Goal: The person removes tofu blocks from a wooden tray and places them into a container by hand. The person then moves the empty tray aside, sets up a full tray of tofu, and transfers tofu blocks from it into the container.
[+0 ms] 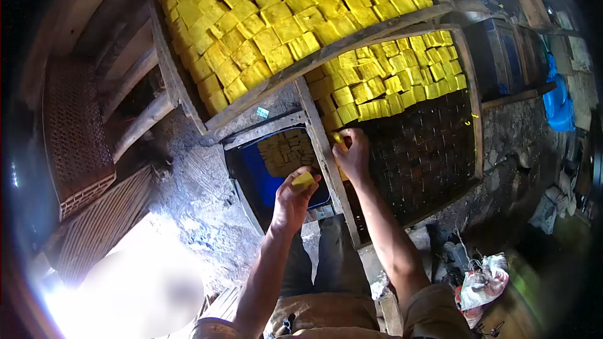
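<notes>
Sleeves (436, 314) foremost, the left hand (293, 202) pinches a yellow block (303, 180), the right hand (353, 156) a yellow piece (340, 139).

Harsh white glare (141, 276), lower left

I count one yellow piece (303, 180) in my left hand (291, 199) and at least one more in my right hand (353, 152); so, two hands. Ahead of my hands is one upper tray (282, 88), and just beside my right hand is one lower tray (421, 150), which makes two trays. The yellow blocks (278, 58) in these two are many dozens, too crowded for an exact number. Near my left hand is one blue-lined box (269, 189), with many pale pieces (289, 152). Well to the right of my right hand, I count one blue bundle (558, 103).
</notes>
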`<state>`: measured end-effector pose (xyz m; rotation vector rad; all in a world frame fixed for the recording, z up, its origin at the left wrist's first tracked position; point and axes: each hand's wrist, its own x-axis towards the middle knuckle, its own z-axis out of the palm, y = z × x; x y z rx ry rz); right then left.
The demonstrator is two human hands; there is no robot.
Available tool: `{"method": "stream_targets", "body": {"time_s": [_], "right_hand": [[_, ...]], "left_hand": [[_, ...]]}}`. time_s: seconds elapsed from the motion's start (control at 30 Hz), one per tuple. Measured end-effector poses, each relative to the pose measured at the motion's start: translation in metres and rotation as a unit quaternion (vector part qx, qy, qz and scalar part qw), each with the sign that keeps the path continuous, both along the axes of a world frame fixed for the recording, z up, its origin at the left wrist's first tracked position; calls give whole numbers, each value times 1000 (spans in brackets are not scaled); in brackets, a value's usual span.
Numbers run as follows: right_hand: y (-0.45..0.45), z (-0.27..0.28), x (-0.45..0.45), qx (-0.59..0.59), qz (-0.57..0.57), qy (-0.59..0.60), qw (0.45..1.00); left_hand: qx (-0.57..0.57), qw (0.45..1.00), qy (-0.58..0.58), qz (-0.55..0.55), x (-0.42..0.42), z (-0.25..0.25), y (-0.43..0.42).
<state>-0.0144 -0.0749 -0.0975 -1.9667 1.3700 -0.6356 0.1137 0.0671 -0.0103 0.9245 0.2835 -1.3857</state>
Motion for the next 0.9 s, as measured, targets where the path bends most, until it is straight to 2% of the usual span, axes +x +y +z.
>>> {"method": "stream_targets", "body": {"time_s": [0.03,0.1,0.13,0.17,0.23,0.27,0.3,0.37,0.43,0.47,0.53,0.6,0.63,0.7,0.73,0.77,0.83,0.9], "right_hand": [[-6,-1,-2,1,5,1,1000],[-17,-1,-7,155,27,-39,987],[-28,24,-10,176,28,-11,984],[-34,15,-20,187,16,-127,974],[-47,33,-32,235,77,-173,953],[-50,49,-37,261,146,-69,952],[-47,48,-36,208,217,-54,952],[-37,47,-33,161,280,4,946],[-24,41,-28,173,256,60,949],[-19,38,-28,91,273,77,955],[-10,43,-32,10,288,95,953],[0,52,-39,-61,359,193,911],[0,50,-41,-60,357,194,912],[-6,43,-47,57,331,132,933],[-16,47,-44,145,274,25,950],[-27,53,-45,208,246,9,947],[-44,59,-52,194,244,-41,949],[-43,65,-60,246,269,-13,931]], "left_hand": [[-22,1000,2,-8,-1,3,3],[-22,1000,5,-6,-3,7,10],[12,1000,-13,-22,-3,7,13],[45,998,-31,-38,-2,7,14],[51,997,-41,-43,1,8,19],[59,995,-61,-54,1,6,21],[68,992,-81,-66,1,6,22],[67,991,-94,-73,-3,6,22],[66,988,-110,-81,-4,5,19],[63,984,-132,-102,-4,5,20],[62,979,-151,-122,-4,7,20],[67,987,-118,-82,-4,10,17],[67,987,-117,-84,-4,11,17],[59,992,-91,-67,-5,11,14],[58,992,-90,-70,-5,12,14],[66,991,-93,-72,-4,13,15],[74,990,-96,-75,-1,12,15],[86,992,-80,-42,1,13,19]]}}
